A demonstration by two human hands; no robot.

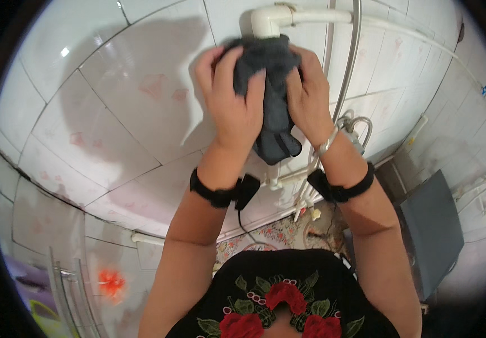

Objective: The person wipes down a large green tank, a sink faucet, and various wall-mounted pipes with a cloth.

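Observation:
A dark grey cloth [275,101] is bunched around the upright part of a white plastic pipe elbow [266,23] at the top of the view. My left hand [234,93] grips it from the left with bent fingers, and my right hand [310,93] grips it from the right. The lower end of the cloth hangs loose between my wrists. Both hands are slightly blurred, and the cloth hides the pipe beneath it.
Right of my hands run a metal shower hose [346,72] and a tap fitting [350,126]. A white pipe [395,25] crosses the tiled wall. A grey panel [433,236] stands at lower right. Metal rails [67,291] and an orange-red scrubber-like item [112,284] are at lower left.

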